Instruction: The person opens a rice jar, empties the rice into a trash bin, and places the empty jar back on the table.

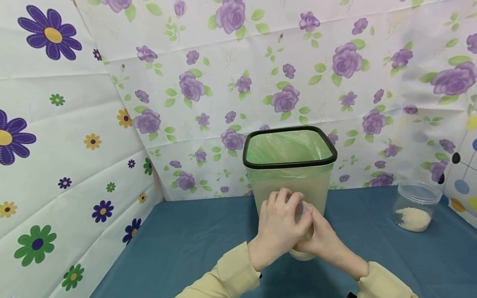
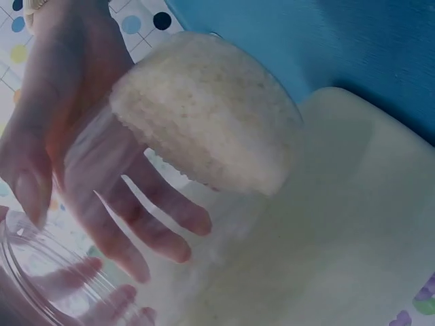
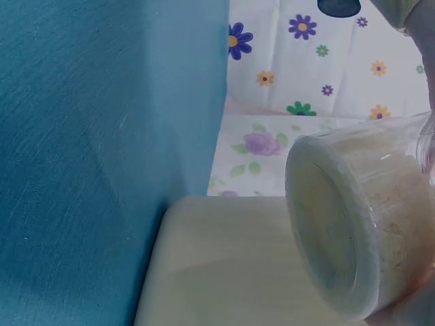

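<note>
A clear plastic jar (image 2: 211,115), partly filled with white grainy stuff, is held between both hands in front of the bin. My left hand (image 1: 277,221) is curled over the jar's top end, covering most of it in the head view. Lower down, my right hand (image 1: 322,236) grips the jar's side, its fingers (image 2: 149,224) seen through and past the clear wall in the left wrist view. The jar is tilted in the left wrist view, its contents gathered at the base end. Its round base (image 3: 326,227) faces the camera in the right wrist view.
A pale bin (image 1: 290,182) with a black rim and green liner bag stands just behind the hands. At the right of the blue table (image 1: 193,244) is another clear jar (image 1: 415,207) with some white grains. Flower-patterned sheets (image 1: 208,103) close off the back and left.
</note>
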`<state>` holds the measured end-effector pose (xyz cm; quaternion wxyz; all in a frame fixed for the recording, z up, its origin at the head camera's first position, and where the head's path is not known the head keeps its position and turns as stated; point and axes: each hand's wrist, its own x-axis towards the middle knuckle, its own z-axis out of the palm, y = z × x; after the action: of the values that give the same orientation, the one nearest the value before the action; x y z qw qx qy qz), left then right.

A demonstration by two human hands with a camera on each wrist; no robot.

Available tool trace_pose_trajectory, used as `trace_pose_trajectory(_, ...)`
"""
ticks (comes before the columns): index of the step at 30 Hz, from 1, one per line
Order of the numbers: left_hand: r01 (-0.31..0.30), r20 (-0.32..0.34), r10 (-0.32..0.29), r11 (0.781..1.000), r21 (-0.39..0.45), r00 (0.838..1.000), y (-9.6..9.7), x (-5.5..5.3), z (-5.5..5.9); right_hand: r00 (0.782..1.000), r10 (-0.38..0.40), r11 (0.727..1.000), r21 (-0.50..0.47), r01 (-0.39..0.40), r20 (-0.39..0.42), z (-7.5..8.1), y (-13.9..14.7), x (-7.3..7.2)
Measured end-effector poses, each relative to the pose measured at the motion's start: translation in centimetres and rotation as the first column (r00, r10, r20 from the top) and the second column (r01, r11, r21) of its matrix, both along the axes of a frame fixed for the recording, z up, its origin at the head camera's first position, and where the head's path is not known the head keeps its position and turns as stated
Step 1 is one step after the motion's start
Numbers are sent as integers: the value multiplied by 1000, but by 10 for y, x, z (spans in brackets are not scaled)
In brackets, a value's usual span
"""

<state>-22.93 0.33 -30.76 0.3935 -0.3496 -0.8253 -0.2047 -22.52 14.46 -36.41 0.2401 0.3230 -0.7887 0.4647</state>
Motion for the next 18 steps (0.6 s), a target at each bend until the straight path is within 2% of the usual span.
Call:
trace_pose_trajectory(6, -69, 72, 71, 997, -39, 995, 0, 4, 3, 997, -42, 998, 43, 39, 72, 2, -1, 1)
trace_pose_trajectory(9, -60, 145, 71, 995, -82, 987, -4, 7, 9, 994, -60, 996, 71, 53, 95, 4, -1, 1)
trace_pose_trajectory(13, -35, 220, 60, 992, -118, 974, -11, 8, 15, 987, -48, 998, 39, 43, 154, 5, 1, 2)
trace_pose_trajectory(15, -10, 221, 37, 993, -121, 975, -15, 7, 16, 981, -38, 999, 11, 36, 189, 5, 3, 3)
trace_pose_trajectory(18, 37, 169, -14, 990, -135, 985, -21, 3, 17, 975, -19, 1000, -13, 22, 221, 5, 4, 4)
